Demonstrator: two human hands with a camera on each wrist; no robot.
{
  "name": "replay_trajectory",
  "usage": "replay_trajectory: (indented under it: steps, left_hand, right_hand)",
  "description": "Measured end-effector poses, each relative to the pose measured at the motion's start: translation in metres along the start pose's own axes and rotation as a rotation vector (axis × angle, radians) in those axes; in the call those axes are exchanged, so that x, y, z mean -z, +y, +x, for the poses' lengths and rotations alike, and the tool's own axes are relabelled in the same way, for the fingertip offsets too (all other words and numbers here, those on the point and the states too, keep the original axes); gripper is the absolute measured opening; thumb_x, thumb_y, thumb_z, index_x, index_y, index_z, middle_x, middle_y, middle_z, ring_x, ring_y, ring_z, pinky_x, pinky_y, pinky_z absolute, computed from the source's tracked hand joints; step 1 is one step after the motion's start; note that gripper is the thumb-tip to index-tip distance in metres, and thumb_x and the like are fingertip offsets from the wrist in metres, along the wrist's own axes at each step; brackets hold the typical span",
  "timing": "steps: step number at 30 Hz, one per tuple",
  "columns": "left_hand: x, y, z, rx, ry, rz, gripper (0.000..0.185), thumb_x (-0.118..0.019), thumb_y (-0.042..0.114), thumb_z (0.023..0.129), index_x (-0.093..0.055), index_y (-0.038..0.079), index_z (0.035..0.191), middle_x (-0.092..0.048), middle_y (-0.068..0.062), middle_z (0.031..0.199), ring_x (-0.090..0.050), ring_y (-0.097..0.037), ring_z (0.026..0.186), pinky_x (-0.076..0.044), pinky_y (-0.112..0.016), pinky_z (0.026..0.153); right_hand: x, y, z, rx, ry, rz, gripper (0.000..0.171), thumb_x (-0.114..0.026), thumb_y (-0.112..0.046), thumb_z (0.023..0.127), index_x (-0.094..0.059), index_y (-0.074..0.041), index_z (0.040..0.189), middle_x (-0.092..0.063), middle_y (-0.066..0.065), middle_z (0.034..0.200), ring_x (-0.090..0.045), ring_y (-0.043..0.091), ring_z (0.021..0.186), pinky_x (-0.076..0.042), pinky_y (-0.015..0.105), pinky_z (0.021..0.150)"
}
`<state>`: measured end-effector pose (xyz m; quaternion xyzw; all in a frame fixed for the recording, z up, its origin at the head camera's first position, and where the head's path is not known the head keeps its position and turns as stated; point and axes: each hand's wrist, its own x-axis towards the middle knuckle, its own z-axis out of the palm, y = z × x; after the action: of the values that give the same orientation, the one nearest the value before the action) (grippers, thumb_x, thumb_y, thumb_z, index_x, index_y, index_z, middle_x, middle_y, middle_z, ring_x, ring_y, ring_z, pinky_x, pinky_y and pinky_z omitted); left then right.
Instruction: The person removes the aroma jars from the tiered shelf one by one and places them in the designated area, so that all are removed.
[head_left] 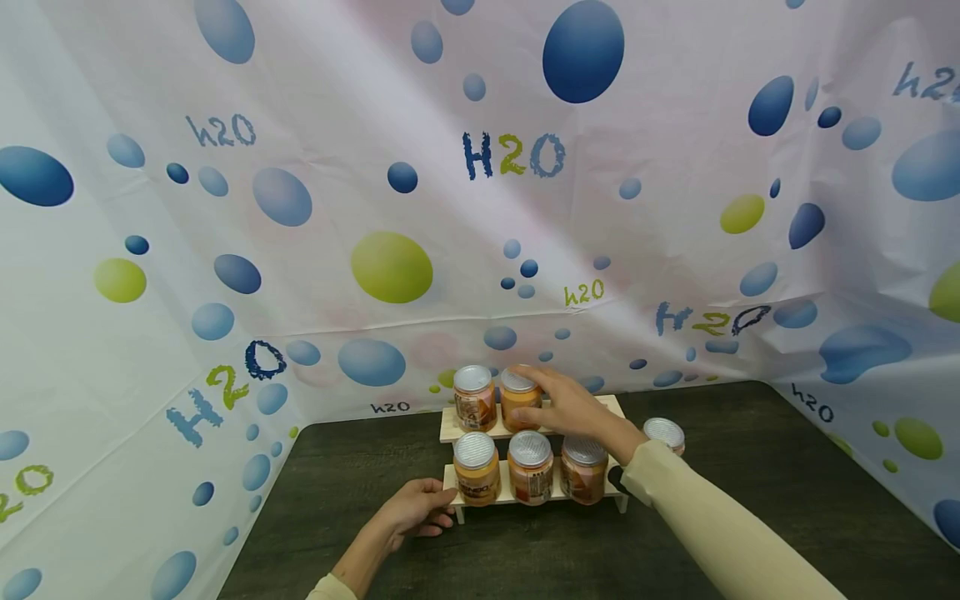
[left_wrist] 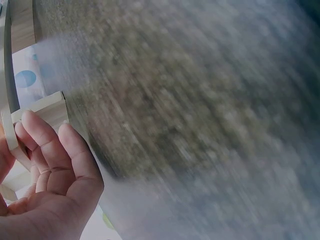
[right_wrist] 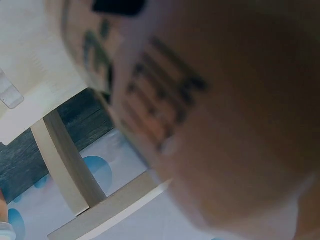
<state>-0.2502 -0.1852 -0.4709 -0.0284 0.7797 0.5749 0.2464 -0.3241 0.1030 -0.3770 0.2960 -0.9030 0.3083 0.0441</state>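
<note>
A two-tier wooden stand (head_left: 504, 500) holds several jars with silver lids and orange contents. My left hand (head_left: 416, 510) pinches the left end of the lower board, thumb above and fingers below; in the left wrist view the hand (left_wrist: 55, 175) is at the board's edge. On the upper tier, my right hand (head_left: 573, 404) grips the second jar (head_left: 516, 408) from the left, its thumb at the near side and fingers over the lid. Left of that jar stands another jar (head_left: 475, 400). Three jars, including a left one (head_left: 477, 475), line the lower tier.
A further jar (head_left: 665, 433) stands on the dark tabletop (head_left: 337, 467), right of the stand, partly hidden by the right sleeve. Behind the table hangs a white curtain (head_left: 480, 217) with blue and green spots. A blurred jar (right_wrist: 165, 100) fills much of the right wrist view.
</note>
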Motion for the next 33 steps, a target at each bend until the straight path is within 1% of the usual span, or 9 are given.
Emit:
replay_trajectory:
  steps: [6,10,13,18,22,26,29,33]
  left_hand:
    - [0.0002,-0.0002,-0.0004,0.001,-0.002,0.004,0.041,-0.058,0.041,0.088,-0.055,0.005,0.106,-0.060,-0.005,0.088,-0.061,-0.011,0.070,-0.054,-0.030,0.066]
    - [0.0002,-0.0004,-0.0002,-0.001,-0.002,-0.001,0.040,-0.058,0.042,0.087,-0.055,0.006,0.104,-0.061,-0.004,0.088,-0.061,-0.011,0.070,-0.054,-0.030,0.066]
    - [0.0002,-0.0006,0.0004,-0.001,-0.002,-0.003,0.039,-0.058,0.041,0.088,-0.056,0.006,0.103,-0.061,-0.004,0.088,-0.061,-0.011,0.070,-0.054,-0.030,0.066]
    - [-0.0004,-0.0012,0.0015,0.001,0.003,0.000,0.039,-0.058,0.042,0.087,-0.056,0.005,0.102,-0.061,-0.005,0.088,-0.062,-0.011,0.069,-0.054,-0.029,0.065]
    - [-0.0005,-0.0021,0.0025,0.000,0.004,-0.001,0.040,-0.059,0.042,0.087,-0.056,0.005,0.102,-0.062,-0.005,0.088,-0.062,-0.011,0.069,-0.054,-0.029,0.064]
    - [-0.0004,-0.0023,0.0024,0.000,0.005,0.002,0.040,-0.059,0.042,0.087,-0.056,0.005,0.102,-0.061,-0.005,0.088,-0.061,-0.011,0.069,-0.054,-0.029,0.065]
    - [-0.0006,-0.0021,0.0021,-0.002,0.005,0.001,0.040,-0.059,0.042,0.087,-0.056,0.005,0.102,-0.061,-0.004,0.087,-0.061,-0.011,0.069,-0.054,-0.029,0.064]
    - [-0.0009,-0.0019,0.0018,-0.002,0.006,-0.002,0.040,-0.059,0.042,0.087,-0.056,0.005,0.102,-0.062,-0.004,0.087,-0.061,-0.011,0.068,-0.054,-0.029,0.064]
  right_hand:
    - [-0.0003,0.0005,0.0006,0.000,0.010,-0.012,0.066,-0.061,-0.052,0.082,-0.030,-0.041,0.139,-0.049,0.000,0.129,-0.055,0.019,0.108,-0.048,0.042,0.084]
    - [0.0002,-0.0011,0.0008,0.004,0.020,-0.033,0.066,-0.062,-0.051,0.082,-0.033,-0.038,0.139,-0.050,-0.002,0.129,-0.055,0.019,0.109,-0.048,0.042,0.084]
    - [0.0010,-0.0022,0.0008,0.009,0.023,-0.041,0.065,-0.061,-0.051,0.082,-0.033,-0.037,0.139,-0.049,-0.001,0.131,-0.054,0.021,0.112,-0.047,0.044,0.086]
    - [0.0012,-0.0024,0.0002,0.016,0.026,-0.045,0.064,-0.060,-0.052,0.083,-0.032,-0.038,0.139,-0.046,0.002,0.136,-0.052,0.024,0.117,-0.045,0.047,0.089]
    - [0.0004,-0.0014,0.0006,0.017,0.028,-0.051,0.064,-0.059,-0.052,0.083,-0.033,-0.036,0.139,-0.044,0.002,0.138,-0.050,0.025,0.119,-0.045,0.048,0.090]
    - [-0.0005,-0.0005,0.0009,0.015,0.029,-0.042,0.065,-0.060,-0.052,0.083,-0.034,-0.035,0.139,-0.047,0.001,0.134,-0.053,0.023,0.114,-0.047,0.046,0.087]
    - [-0.0012,0.0003,0.0011,0.014,0.028,-0.039,0.064,-0.060,-0.052,0.082,-0.033,-0.037,0.139,-0.049,0.000,0.131,-0.055,0.020,0.110,-0.048,0.043,0.085]
    - [-0.0018,0.0009,0.0011,0.015,0.030,-0.042,0.064,-0.060,-0.052,0.082,-0.033,-0.038,0.139,-0.049,0.000,0.131,-0.055,0.020,0.110,-0.048,0.042,0.085]
